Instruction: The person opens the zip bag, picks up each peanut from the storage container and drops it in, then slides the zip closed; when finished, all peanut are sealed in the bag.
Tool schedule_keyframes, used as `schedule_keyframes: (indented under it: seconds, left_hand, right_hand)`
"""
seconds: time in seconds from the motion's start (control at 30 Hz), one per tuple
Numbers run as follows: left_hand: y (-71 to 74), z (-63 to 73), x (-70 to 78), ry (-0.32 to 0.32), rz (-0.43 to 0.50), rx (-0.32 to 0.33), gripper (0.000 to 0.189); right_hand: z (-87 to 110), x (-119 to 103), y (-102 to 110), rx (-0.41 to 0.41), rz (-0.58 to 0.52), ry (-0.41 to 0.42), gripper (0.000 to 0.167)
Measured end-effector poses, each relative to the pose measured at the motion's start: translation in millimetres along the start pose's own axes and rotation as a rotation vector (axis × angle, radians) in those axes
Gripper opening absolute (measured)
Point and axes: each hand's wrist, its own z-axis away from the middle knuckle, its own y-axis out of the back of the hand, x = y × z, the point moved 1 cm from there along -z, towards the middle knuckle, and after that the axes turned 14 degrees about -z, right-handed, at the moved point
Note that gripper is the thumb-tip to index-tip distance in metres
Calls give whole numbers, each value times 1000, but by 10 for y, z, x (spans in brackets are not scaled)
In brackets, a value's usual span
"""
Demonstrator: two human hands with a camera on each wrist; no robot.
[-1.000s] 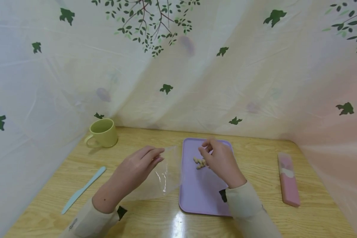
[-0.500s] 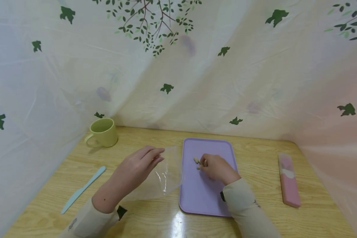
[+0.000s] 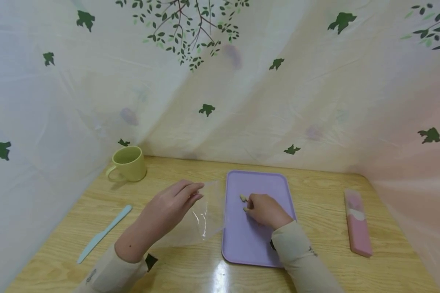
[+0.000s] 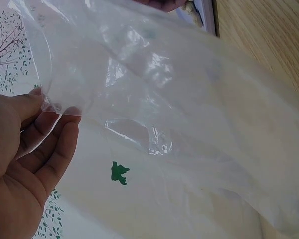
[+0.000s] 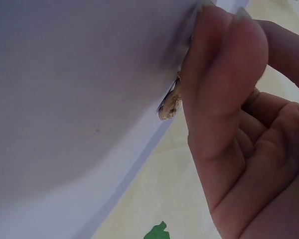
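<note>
Lying leftmost: a light-blue knife point(image 3: 104, 234), slanted on the wooden table point(image 3: 183, 268), its far end toward the mug.
Mug point(image 3: 130, 166): yellow-green, upright near the table's back left corner, handle turned to the left.
Left hand point(image 3: 168, 205): held above the table, thumb and fingers pinching the edge of a clear plastic bag point(image 3: 207, 213).
Bag: stretched from those fingertips toward the left rim of the tray point(image 3: 240, 246); whether the two touch, I cannot tell.
Tray: purple, rectangular with rounded corners, flat on the table.
Peanuts point(image 3: 243, 198): a few visible on the tray, at the fingertips of the right hand point(image 3: 267, 209); the right wrist view shows one just beside a finger.
Right hand: down at the tray, fingers drawn together; whether they grasp a peanut is hidden.
Pink case point(image 3: 358, 228): long, pale-banded, lying well apart from the tray.
</note>
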Motion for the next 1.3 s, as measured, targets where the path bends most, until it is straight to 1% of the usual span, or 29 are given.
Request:
schedule_keyframes:
  seconds: [0.13,0.23,0.3,0.47,0.67,0.8,1.0,1.2,1.3]
  left_hand:
    - [-21,5,13,-1,0,-7,37]
    - [-34,8,14,-2,-1,-10,43]
    - [-48,13,14,-6,5,-1,42]
    - [-57,30,7,-7,10,-1,36]
    - [-68,24,6,-10,9,-8,35]
    - [-80,24,4,-14,17,-12,31]
    - [-81,26,-10,-19,21,-13,30]
    - [-85,35,-13,-16,24,-15,31]
    - [-83,36,-12,-19,25,-14,32]
  right_hand:
    - [4,13,5,-12,-7,-28,16]
    - [13,12,20,-18,-18,-41,16]
    - [20,12,27,-19,-21,-42,17]
    - [44,-11,42,-25,-28,-51,17]
    - [111,-111,113,-31,-33,-57,12]
    - [182,-234,210,-16,-68,-25,12]
    - [337,-446,345,13,-141,32,20]
    - [492,-655,374,-3,-253,85,16]
    - [552,-748,359,-19,-278,121,15]
